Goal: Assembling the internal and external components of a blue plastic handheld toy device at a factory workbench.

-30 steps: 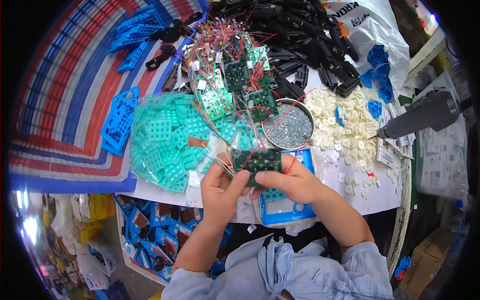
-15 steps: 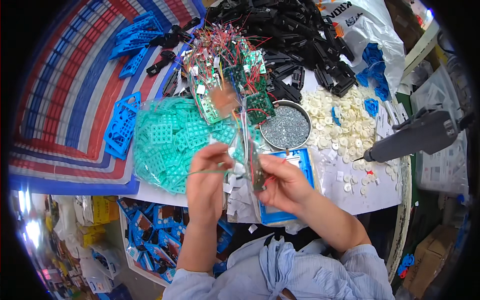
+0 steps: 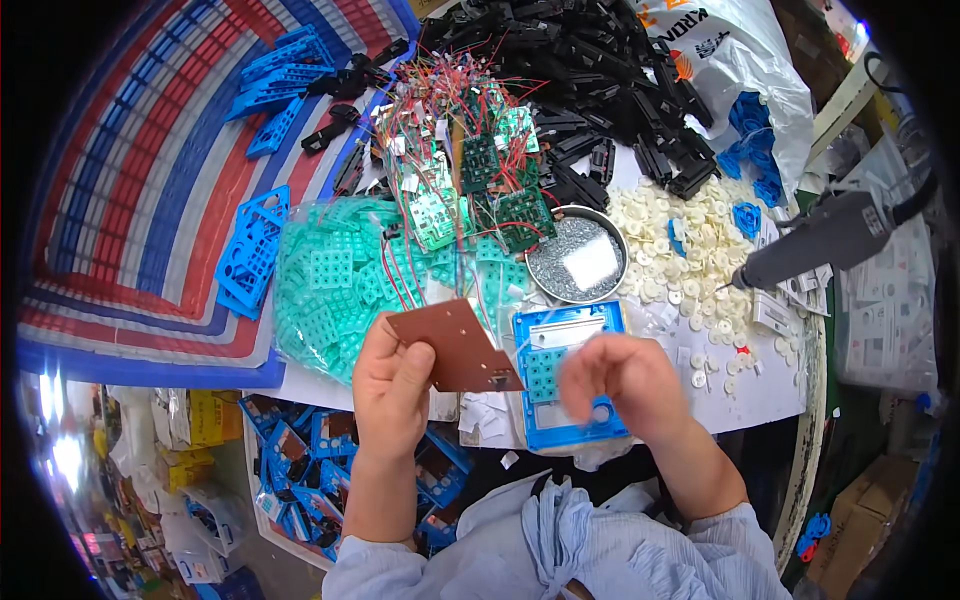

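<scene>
My left hand (image 3: 392, 385) grips a brown circuit board (image 3: 452, 348) by its left edge, thumb on its face. The board is tilted, its plain brown side showing, with red and white wires trailing from its far side. My right hand (image 3: 625, 385) is blurred above the right part of a blue plastic casing (image 3: 530, 432); whether its fingers hold anything is unclear. Inside the casing sits a teal rubber keypad (image 3: 543, 376), partly hidden by the board and my hand. A bright white rectangular piece (image 3: 593, 266) shows over the screws in a round metal tin (image 3: 622, 262).
Teal keypads (image 3: 325, 270) fill a clear bag at left. Wired green boards (image 3: 435, 215) and black plastic parts (image 3: 600, 60) are heaped behind. Cream round pieces (image 3: 670, 270) spread at right, beneath a hanging electric screwdriver (image 3: 820, 240). A bin of blue casings (image 3: 310, 470) stands lower left.
The board has turned to its brown side and is now in my left hand only. My right hand has let go and moved right over the casing. The white piece has appeared over the tin.
</scene>
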Available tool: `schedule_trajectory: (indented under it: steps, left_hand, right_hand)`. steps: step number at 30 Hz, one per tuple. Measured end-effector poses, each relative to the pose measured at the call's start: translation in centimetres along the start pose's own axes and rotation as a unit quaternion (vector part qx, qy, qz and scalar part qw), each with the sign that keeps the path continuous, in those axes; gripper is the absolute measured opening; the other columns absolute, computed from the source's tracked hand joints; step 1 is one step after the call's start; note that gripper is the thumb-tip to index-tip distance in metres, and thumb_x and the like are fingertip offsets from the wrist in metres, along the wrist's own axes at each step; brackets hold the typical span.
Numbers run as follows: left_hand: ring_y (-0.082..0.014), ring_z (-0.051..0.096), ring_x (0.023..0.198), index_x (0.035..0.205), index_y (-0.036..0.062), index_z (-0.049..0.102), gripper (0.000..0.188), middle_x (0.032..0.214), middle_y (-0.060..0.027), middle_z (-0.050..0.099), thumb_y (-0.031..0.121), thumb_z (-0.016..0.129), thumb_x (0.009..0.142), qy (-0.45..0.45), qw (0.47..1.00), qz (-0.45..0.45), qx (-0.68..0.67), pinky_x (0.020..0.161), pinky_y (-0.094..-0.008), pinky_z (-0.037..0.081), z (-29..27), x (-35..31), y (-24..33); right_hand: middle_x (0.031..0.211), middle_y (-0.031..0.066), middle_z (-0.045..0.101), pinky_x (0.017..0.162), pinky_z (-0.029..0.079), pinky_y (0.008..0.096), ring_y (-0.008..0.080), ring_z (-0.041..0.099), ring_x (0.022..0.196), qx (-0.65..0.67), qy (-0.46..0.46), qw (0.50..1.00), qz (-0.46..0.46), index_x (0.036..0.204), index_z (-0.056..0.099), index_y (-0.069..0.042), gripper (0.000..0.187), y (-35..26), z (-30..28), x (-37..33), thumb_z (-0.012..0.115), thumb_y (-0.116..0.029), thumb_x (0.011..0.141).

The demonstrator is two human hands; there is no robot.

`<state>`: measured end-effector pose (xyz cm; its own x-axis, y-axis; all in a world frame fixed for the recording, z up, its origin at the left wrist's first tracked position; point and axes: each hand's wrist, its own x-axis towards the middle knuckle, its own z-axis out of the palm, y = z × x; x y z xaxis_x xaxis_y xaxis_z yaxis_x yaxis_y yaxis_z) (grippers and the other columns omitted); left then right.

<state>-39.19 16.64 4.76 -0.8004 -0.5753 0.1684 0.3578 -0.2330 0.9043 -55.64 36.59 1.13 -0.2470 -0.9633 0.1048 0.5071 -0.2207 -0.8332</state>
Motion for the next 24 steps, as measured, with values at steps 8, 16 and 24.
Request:
schedule_trajectory:
  steps: [8,16,24]
  left_hand:
    - [-0.0184,0.069,0.080,0.118,-0.0041,0.045,0.019,0.106,-0.0208,0.067,0.010,0.049,0.105,-0.025,0.995,0.014,0.094,0.068,-0.0301,0.058,3.0,-2.5,0.7]
    - [-0.0174,0.068,0.070,0.118,-0.0043,0.046,0.022,0.103,-0.0199,0.068,0.014,0.047,0.106,0.073,0.994,0.019,0.080,0.061,-0.0277,0.057,1.6,-3.1,-0.8]
    - [-0.0146,0.064,0.063,0.123,-0.0008,0.047,0.024,0.101,-0.0160,0.068,0.016,0.046,0.107,0.103,0.994,-0.022,0.027,0.053,-0.0246,0.052,0.7,-2.9,-2.1]
  right_hand:
    - [0.105,0.0084,0.068,0.085,0.051,0.0293,0.0136,0.064,0.094,0.085,0.096,0.992,0.006,0.114,0.065,-0.001,0.023,-0.8,4.9,3.0,0.070,-0.012,0.095]
    - [0.101,0.0133,0.069,0.077,0.060,0.0338,0.0200,0.069,0.092,0.091,0.200,0.973,-0.078,0.108,0.063,0.001,0.015,1.1,4.1,1.1,0.067,-0.007,0.096]
    - [0.100,0.0169,0.070,0.072,0.061,0.0348,0.0244,0.072,0.088,0.196,0.211,0.957,-0.040,0.116,0.060,0.001,0.020,1.8,2.8,-0.4,0.060,-0.010,0.099]
